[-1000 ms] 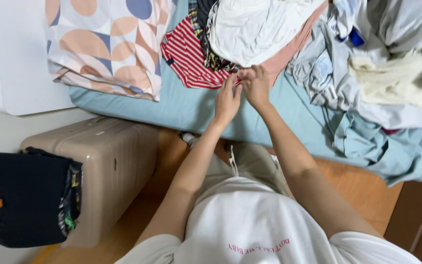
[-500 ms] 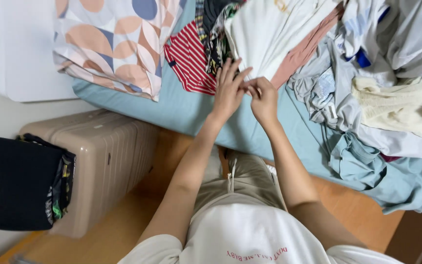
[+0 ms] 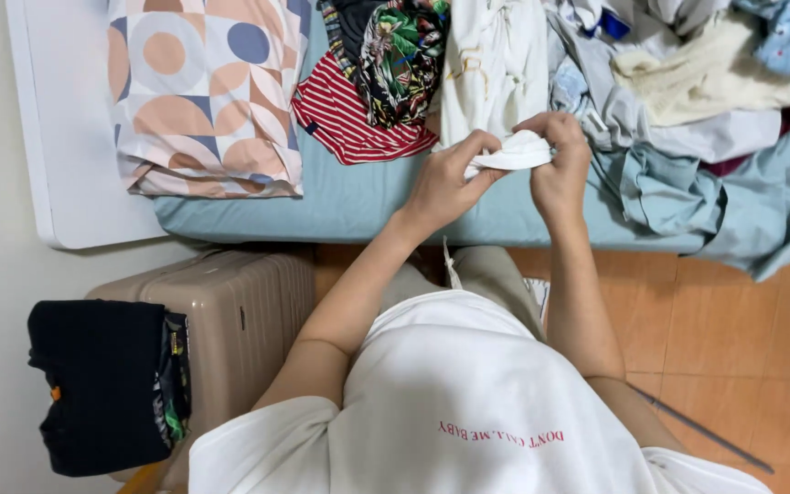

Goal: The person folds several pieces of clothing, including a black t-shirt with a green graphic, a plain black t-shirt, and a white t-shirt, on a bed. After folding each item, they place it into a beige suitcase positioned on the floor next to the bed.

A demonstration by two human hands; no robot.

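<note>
Head view: left hand (image 3: 445, 183) and right hand (image 3: 560, 160) both pinch a small white cloth (image 3: 516, 152), held above the bed (image 3: 368, 197) edge. Striped shirt (image 3: 345, 119) and pillow (image 3: 203, 91) lie on the bed left of the cloth; suitcase (image 3: 230, 320) stands beside the bed

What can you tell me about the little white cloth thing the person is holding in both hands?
The small white cloth looks soft and thin, like cotton, and is bunched into a short roll lying sideways. The left hand pinches its left end between thumb and fingers, and the right hand wraps over its right end. It is held just above the blue-green sheet at the bed's edge, in front of the clothes pile. What kind of garment it is cannot be told.
</note>
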